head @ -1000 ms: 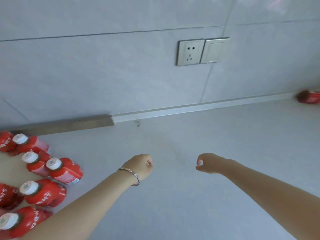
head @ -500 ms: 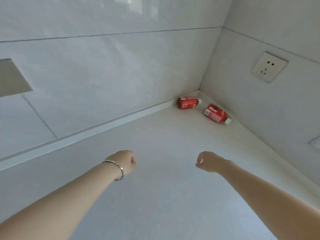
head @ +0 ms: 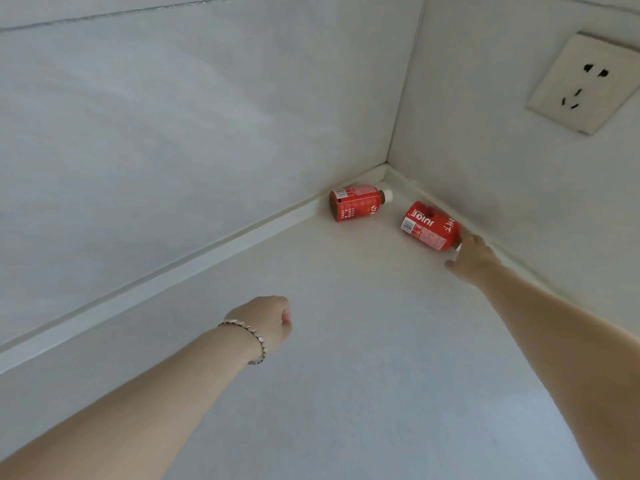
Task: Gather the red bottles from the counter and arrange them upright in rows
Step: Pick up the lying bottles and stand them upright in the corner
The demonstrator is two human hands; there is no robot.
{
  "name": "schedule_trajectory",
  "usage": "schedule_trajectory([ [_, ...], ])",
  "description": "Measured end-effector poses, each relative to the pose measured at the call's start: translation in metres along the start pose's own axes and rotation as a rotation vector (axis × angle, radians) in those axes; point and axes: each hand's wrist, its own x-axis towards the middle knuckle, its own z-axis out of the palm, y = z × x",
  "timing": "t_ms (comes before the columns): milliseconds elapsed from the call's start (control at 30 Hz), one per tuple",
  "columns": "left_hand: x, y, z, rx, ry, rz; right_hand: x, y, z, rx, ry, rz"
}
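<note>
Two red juice bottles lie on their sides in the far corner of the white counter (head: 363,341). The left bottle (head: 356,202) rests along the back wall, its white cap pointing into the corner. The right bottle (head: 429,226) lies by the side wall with its cap end toward me. My right hand (head: 472,259) is stretched out to that cap end, thumb and fingers spread on either side of it and touching the bottle, which still lies flat. My left hand (head: 268,322), with a bracelet on its wrist, hovers over the middle of the counter in a loose fist holding nothing.
Pale tiled walls meet in the corner behind the bottles, with a raised white strip (head: 207,252) along the counter's back and side edges. A wall socket (head: 581,83) sits on the right wall.
The view has swung right, away from the standing bottles at the left, to the corner. My right hand has reached forward to the right bottle's cap end. My left hand stays shut.
</note>
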Motion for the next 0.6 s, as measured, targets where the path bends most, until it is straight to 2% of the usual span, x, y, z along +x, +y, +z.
schedule_trajectory([
  [100,0.011,-0.002,0.002,-0.035,0.012,-0.015,0.022,0.008,0.010,0.161,0.063,0.027],
  [267,0.019,-0.006,0.009,-0.078,0.020,-0.028,0.020,0.010,0.021,0.620,0.178,0.100],
  [400,0.030,-0.004,0.015,-0.064,-0.004,-0.042,-0.003,0.004,0.015,0.671,0.145,-0.061],
  [467,0.039,0.001,0.016,-0.059,-0.016,-0.034,-0.011,-0.002,-0.004,0.611,0.195,-0.152],
  [533,0.051,0.008,0.013,-0.039,-0.018,-0.025,-0.016,-0.006,-0.025,0.363,0.214,-0.210],
  [600,0.066,0.021,0.008,-0.024,0.024,0.008,-0.021,-0.009,-0.036,0.113,0.140,-0.242],
])
